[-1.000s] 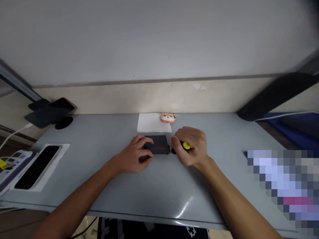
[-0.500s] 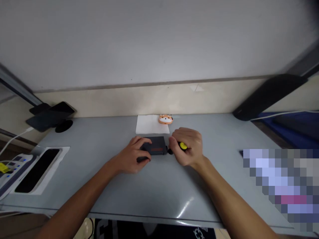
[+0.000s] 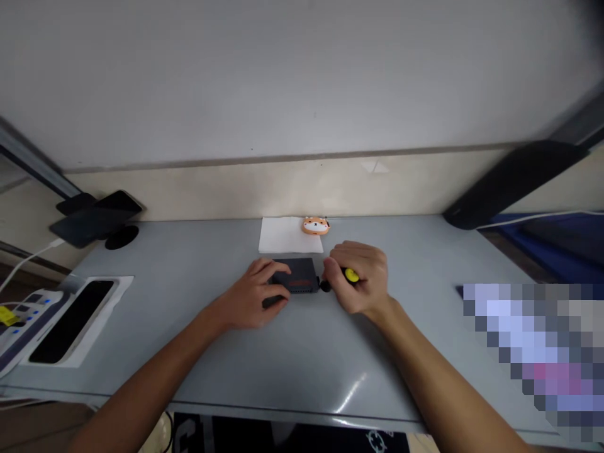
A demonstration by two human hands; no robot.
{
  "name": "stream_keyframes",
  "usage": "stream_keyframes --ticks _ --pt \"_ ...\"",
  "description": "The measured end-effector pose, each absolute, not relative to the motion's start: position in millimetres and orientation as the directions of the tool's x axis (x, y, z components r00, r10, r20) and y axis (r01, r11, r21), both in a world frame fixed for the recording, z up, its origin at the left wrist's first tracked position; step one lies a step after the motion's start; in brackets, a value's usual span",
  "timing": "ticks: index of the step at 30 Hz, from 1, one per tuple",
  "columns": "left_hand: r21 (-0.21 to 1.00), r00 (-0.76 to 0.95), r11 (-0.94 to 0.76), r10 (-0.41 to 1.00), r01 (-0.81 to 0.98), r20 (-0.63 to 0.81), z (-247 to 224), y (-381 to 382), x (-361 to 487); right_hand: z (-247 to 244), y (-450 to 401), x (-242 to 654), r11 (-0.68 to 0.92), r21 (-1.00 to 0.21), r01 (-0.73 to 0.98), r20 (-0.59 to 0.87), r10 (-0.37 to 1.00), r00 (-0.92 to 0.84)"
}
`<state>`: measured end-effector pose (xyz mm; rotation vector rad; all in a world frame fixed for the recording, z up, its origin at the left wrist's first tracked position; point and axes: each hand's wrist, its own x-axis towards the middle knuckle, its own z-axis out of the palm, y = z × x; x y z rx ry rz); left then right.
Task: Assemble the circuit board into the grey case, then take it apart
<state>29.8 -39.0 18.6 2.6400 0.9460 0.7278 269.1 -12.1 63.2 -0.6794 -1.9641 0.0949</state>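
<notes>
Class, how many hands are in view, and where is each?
2. The left hand holds the left end of the dark box; the right hand, beside the box's right end, is closed around a black-and-yellow handle. No other hand shows.

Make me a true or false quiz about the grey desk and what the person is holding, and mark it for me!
1. The left grip is on the flat dark-grey rectangular box. True.
2. The right grip has a pink cup. False: it is closed around a black thing with a round yellow end.
3. The small orange-and-white animal-faced thing lies partly over the white rectangular sheet. True.
4. The two grips touch each other. False: they are apart.
5. The flat-lying, black-screened rectangular phone is on the picture's left side. True.
</notes>
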Motion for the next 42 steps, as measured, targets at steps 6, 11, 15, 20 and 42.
stream_keyframes --ticks 6,11,15,20,42 --pt "0.439 0.416 -0.645 0.752 0.626 0.512 13 -18 26 63 -12 268 0.837 -0.315 0.448 0.799 0.488 -0.35" --pt "0.407 0.223 -0.485 0.81 0.774 0.542 3 43 13 61 -9 271 0.832 -0.319 0.454 0.797 0.494 -0.347" --pt "0.363 0.306 -0.501 0.825 0.786 0.475 -6 67 10 62 -8 273 0.828 -0.335 0.449 0.802 0.501 -0.325" --pt "0.369 0.343 -0.507 0.837 0.779 0.426 -18 64 9 65 -11 273 0.829 -0.344 0.44 0.808 0.5 -0.311" --pt "0.44 0.51 -0.742 0.669 0.506 0.541 16 -21 36 70 -13 275 0.784 -0.506 0.359 0.768 0.599 -0.228"
